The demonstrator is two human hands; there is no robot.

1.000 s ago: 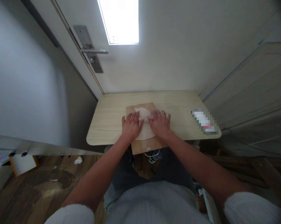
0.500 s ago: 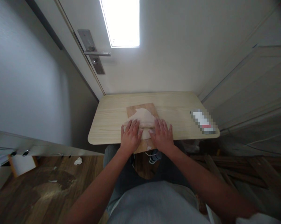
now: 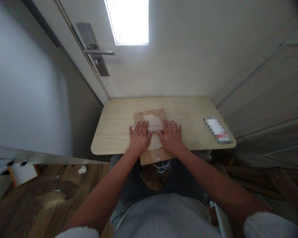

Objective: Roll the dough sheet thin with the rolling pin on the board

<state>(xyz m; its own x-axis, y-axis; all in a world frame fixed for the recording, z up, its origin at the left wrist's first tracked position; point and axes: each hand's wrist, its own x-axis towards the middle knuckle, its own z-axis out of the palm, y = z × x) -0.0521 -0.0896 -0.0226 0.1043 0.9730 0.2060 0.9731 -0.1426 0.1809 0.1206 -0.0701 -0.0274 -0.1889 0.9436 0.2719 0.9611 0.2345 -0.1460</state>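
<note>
A flat, pale sheet of dough (image 3: 155, 142) lies on a small wooden board (image 3: 149, 158), which sticks out past the table's front edge. Across the dough runs a thin pale rolling pin (image 3: 155, 128), its ends mostly covered by my hands. My left hand (image 3: 140, 138) is over the pin's left part, fingers on top and thumb on the near side. On the right part, my right hand (image 3: 172, 135) is placed the same way, its thumb close to the left one. Dough shows both beyond and nearer than the pin.
The light wood table (image 3: 114, 129) stands against a white door with a metal handle (image 3: 100, 52). A blurred-out phone-like object (image 3: 218, 129) lies at the table's right end. On the floor at left are a crumpled white scrap (image 3: 82, 169) and a wet-looking patch.
Both hands and the rolling pin have moved slightly away from me over the dough. More of the dough and board now shows on the near side. The view has shifted a little.
</note>
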